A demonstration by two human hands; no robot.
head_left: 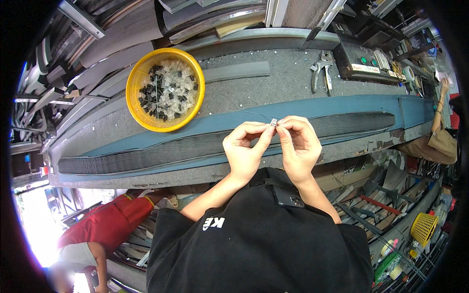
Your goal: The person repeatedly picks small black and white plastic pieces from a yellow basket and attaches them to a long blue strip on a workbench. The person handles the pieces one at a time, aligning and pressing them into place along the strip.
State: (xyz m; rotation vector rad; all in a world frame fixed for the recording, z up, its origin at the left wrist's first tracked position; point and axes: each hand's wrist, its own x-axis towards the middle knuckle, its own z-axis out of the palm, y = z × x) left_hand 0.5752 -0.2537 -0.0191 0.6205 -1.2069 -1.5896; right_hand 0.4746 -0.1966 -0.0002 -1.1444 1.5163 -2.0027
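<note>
My left hand (248,147) pinches a small clear plastic piece (273,122) between thumb and forefinger. Against its right side, my right hand (299,146) is closed in a pinch too; what lies between those fingertips is too small to make out. A thin cord (250,113) trails leftward from the fingertips. Below and behind both hands lies a long black pleated bundle (181,149) on a blue strip (337,105). To the left, a yellow basket (131,105) contains many small clear and black plastic pieces (171,90).
Pliers (321,73) lie on the grey bench (288,61) near a dark box with green buttons (361,61). A flat grey strip (239,71) rests beyond the hands. Long profiles crowd the left. Another person in red (105,222) is at lower left; another person's arm (439,105) reaches in at right.
</note>
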